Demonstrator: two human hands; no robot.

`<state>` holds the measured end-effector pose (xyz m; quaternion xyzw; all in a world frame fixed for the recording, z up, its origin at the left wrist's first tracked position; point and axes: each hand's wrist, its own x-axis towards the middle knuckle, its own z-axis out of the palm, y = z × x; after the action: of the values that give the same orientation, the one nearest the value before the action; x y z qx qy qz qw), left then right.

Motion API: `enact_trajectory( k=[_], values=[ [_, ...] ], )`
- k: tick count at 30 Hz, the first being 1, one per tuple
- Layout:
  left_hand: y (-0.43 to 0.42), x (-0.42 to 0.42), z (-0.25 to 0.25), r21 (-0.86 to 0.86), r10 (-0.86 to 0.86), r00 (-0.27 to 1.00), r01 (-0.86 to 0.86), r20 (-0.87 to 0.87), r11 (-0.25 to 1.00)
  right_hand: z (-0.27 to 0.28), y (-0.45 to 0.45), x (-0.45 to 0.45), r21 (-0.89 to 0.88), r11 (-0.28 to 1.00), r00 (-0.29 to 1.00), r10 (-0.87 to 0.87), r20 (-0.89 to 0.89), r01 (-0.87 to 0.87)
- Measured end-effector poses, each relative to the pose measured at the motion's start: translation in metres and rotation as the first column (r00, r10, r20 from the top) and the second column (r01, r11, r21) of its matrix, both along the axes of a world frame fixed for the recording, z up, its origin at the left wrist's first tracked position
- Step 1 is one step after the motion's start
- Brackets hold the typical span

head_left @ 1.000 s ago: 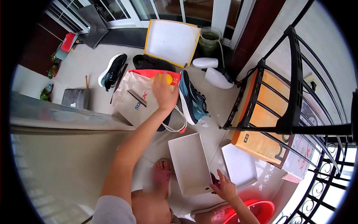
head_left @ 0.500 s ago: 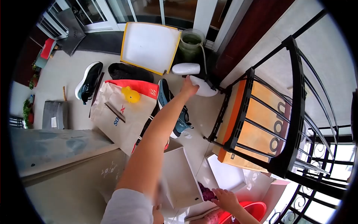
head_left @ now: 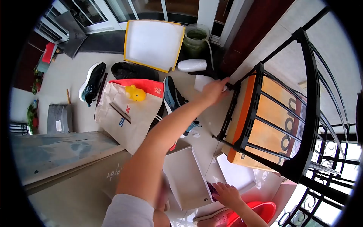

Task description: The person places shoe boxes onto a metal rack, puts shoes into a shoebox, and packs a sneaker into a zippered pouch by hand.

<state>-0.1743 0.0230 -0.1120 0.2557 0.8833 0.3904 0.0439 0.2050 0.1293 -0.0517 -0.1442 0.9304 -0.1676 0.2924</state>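
The person's left hand [head_left: 216, 92] is stretched far forward over the tiled floor [head_left: 206, 125], and it stands at a white piece [head_left: 201, 81], covering a part of it. This piece lies on the floor near the foot of the black rack [head_left: 242, 142], and a second white piece [head_left: 192, 65], of long rounded form, lies just beyond it. Because the back of the hand hides most of the fingers, I cannot tell whether they grasp the white piece or only rest on it. The right hand [head_left: 228, 195] is low in the view, with its fingers loosely spread and released, at a purple cloth [head_left: 211, 189]. This cloth is just beside an open box [head_left: 185, 176], and a white tray [head_left: 234, 172] lies on the other side, near it. A red basin [head_left: 261, 208] is under the right forearm. Near the middle, a pale bag [head_left: 132, 130] lies on the floor, carrying a yellow toy [head_left: 135, 93] and a dark strip [head_left: 120, 113]. A blue sneaker [head_left: 172, 94] is beside the bag, partly hidden by the left forearm; another dark sneaker [head_left: 92, 81] lies well apart, to the left. Behind the bag there is a black shoe-like thing [head_left: 134, 72], and farther back stands a yellow-edged tray [head_left: 151, 43].
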Motion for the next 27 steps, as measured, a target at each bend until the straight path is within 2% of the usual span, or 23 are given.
enact_trajectory(
  k=[1, 5, 7, 11, 13, 14, 16, 17, 18, 20, 22, 24, 25, 27],
  values=[
    [0.012, 0.005, 0.002, -0.013, 0.033, 0.994, -0.032, 0.102, 0.999, 0.000, 0.000, 0.001, 0.001, 1.000, 1.000, -0.007, -0.008, 0.007],
    [0.033, 0.010, -0.010, 0.090, 0.099, 0.994, -0.102, 0.038, 0.991, 0.000, -0.001, 0.010, 0.021, 0.999, 0.999, -0.033, 0.003, 0.033],
    [0.026, 0.014, -0.004, -0.007, 0.078, 0.997, -0.078, -0.018, 0.997, -0.004, 0.000, 0.018, 0.030, 0.999, 1.000, -0.026, 0.011, 0.025],
    [0.011, 0.030, 0.005, -0.089, 0.045, 0.999, -0.047, -0.021, 0.995, -0.008, -0.004, 0.025, 0.047, 0.999, 0.999, 0.005, 0.054, -0.008],
    [0.004, 0.034, 0.009, 0.017, 0.089, 0.995, -0.089, -0.034, 0.996, -0.008, -0.006, 0.026, 0.044, 0.999, 1.000, 0.017, 0.021, -0.018],
    [0.002, 0.033, 0.005, 0.008, 0.097, 0.995, -0.097, -0.034, 0.995, -0.008, -0.007, 0.026, 0.043, 0.999, 1.000, 0.025, -0.012, -0.024],
    [0.003, 0.025, -0.009, 0.156, 0.105, 0.991, -0.091, -0.088, 0.984, -0.005, -0.008, 0.022, 0.033, 0.999, 0.999, 0.035, -0.029, -0.034],
    [0.004, 0.024, -0.016, 0.161, 0.112, 0.987, -0.093, -0.113, 0.983, -0.002, -0.008, 0.020, 0.035, 0.999, 0.998, 0.038, -0.044, -0.036],
    [0.002, 0.027, -0.011, 0.153, 0.120, 0.985, -0.101, -0.120, 0.983, 0.000, -0.008, 0.017, 0.027, 0.999, 0.998, 0.046, -0.050, -0.045],
    [-0.001, 0.035, -0.003, 0.077, 0.151, 0.988, -0.149, -0.024, 0.986, 0.004, -0.005, 0.013, 0.055, 0.998, 0.999, 0.032, -0.034, -0.030],
    [-0.012, 0.046, 0.004, 0.039, 0.162, 0.986, -0.160, -0.048, 0.986, 0.003, 0.000, 0.011, 0.064, 0.998, 0.999, 0.027, -0.023, -0.026],
    [-0.033, 0.058, 0.011, -0.018, 0.009, 0.995, -0.011, -0.096, 1.000, 0.005, 0.005, 0.009, 0.060, 0.998, 0.998, -0.004, -0.063, 0.008],
    [-0.043, 0.065, 0.016, -0.027, 0.011, 0.995, -0.014, -0.102, 1.000, 0.007, 0.007, 0.008, 0.043, 0.999, 0.994, -0.010, -0.112, 0.015],
    [-0.069, 0.077, 0.025, -0.105, -0.053, 0.998, 0.057, 0.040, 0.993, 0.008, 0.009, 0.006, 0.033, 0.999, 0.990, -0.006, -0.143, 0.010]
  ],
)
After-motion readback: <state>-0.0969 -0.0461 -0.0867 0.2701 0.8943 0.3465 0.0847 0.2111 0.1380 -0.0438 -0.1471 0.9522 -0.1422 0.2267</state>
